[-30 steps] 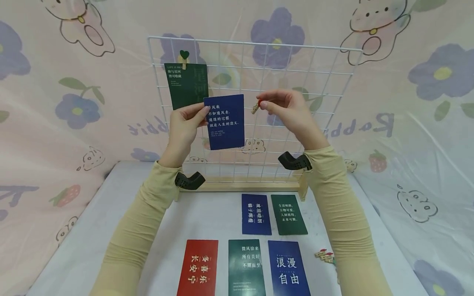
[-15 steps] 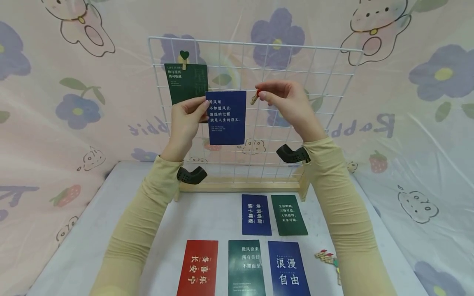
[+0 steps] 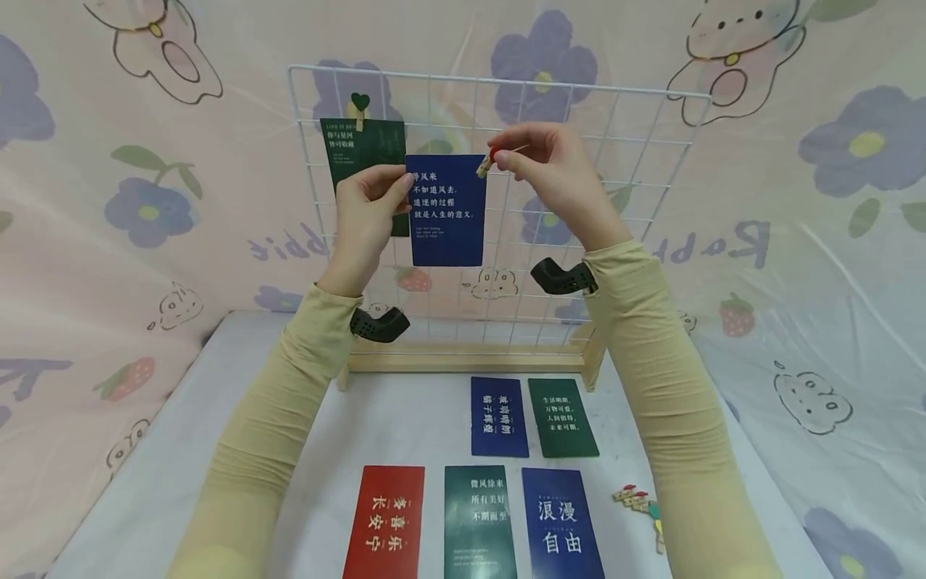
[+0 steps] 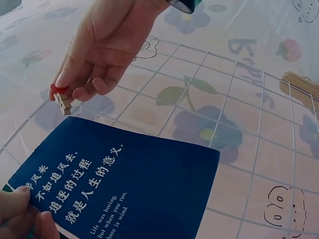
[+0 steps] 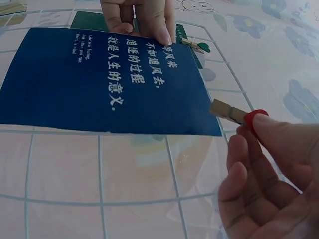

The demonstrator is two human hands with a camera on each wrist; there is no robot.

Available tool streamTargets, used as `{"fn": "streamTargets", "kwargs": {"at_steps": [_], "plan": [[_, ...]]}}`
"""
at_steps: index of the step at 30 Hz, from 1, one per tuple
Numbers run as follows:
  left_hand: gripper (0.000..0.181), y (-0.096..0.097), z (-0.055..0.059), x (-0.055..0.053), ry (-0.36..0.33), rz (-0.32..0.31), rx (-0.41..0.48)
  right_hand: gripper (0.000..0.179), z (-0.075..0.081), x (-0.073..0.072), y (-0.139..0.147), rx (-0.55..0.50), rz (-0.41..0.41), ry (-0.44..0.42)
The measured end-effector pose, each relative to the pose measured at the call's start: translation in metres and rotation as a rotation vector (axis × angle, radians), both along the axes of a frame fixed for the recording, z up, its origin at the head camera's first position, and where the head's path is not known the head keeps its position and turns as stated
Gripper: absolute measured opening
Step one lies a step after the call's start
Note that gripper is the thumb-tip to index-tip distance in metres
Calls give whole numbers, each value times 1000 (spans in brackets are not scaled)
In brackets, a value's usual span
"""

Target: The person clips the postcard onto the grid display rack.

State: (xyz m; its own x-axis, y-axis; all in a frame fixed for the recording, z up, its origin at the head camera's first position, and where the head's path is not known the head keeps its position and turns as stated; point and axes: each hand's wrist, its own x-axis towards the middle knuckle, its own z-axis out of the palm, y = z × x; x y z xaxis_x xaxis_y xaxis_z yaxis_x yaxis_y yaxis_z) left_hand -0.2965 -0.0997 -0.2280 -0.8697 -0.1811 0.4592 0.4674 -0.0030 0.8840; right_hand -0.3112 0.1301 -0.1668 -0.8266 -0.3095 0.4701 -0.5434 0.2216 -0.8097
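My left hand [image 3: 362,221] pinches a dark blue card [image 3: 447,229] with white writing by its left edge. The card is held upright in front of a white wire grid [image 3: 550,88]. Between thumb and fingers my right hand [image 3: 560,173] pinches a small wooden clothespin [image 3: 483,167] with a red heart. In the right wrist view the clothespin [image 5: 228,110] is close to the card's upper corner; whether they touch I cannot tell. A green card [image 3: 367,143] hangs on the grid under a clothespin with a green heart [image 3: 359,103], partly hidden by my left hand.
On the white table lie a small blue card [image 3: 499,416], a small green card [image 3: 563,418], a red card [image 3: 383,523], a larger green card [image 3: 479,523] and another blue card [image 3: 563,523]. Several clothespins [image 3: 633,500] lie beside my right sleeve. A wooden base [image 3: 463,362] supports the grid.
Both hands have risen. The blue card has moved up and slightly right, and the clothespin in my right hand has come up and left to the card's upper right corner.
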Motion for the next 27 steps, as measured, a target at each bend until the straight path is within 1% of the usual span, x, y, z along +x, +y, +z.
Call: {"fn": "streamTargets", "kwargs": {"at_steps": [3, 7, 12, 15, 22, 27], "plan": [[21, 1, 3, -3, 16, 15, 7, 22, 4, -2, -4, 14, -16, 9], [21, 1, 6, -6, 6, 27, 15, 23, 8, -5, -9, 50, -50, 24], [21, 1, 7, -8, 23, 36, -11, 22, 12, -10, -13, 67, -86, 63], [21, 1, 9, -10, 30, 42, -23, 21, 16, -13, -16, 63, -104, 77], [20, 3, 15, -12, 16, 32, -19, 17, 24, -16, -22, 53, -126, 120], [20, 5, 18, -13, 17, 37, -8, 16, 25, -15, -26, 28, -151, 123]]}}
